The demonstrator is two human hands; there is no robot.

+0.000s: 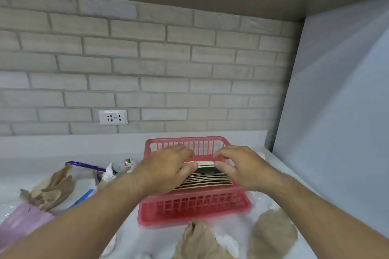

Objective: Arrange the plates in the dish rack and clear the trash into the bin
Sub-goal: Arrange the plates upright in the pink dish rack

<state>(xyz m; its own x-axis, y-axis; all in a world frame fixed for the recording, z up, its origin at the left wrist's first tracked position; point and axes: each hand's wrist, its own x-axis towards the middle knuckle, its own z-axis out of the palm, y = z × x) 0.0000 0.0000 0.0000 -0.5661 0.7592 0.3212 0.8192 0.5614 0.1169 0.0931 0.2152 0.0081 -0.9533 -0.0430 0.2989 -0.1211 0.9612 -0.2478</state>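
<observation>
A red plastic dish rack stands on the pale counter, just in front of me. Several plates stand on edge inside it, in a tight row. My left hand and my right hand pinch the top rim of the rearmost white plate from either side. Crumpled brown paper and wrappers lie to the left of the rack. More crumpled brown paper lies in front of it, and a tan wad sits at the front right. No bin shows in this view.
A purple wrapper, white tissue and a small carton lie left of the rack. A pink bag sits at the far left. A brick wall with a socket runs behind. A grey side panel bounds the right.
</observation>
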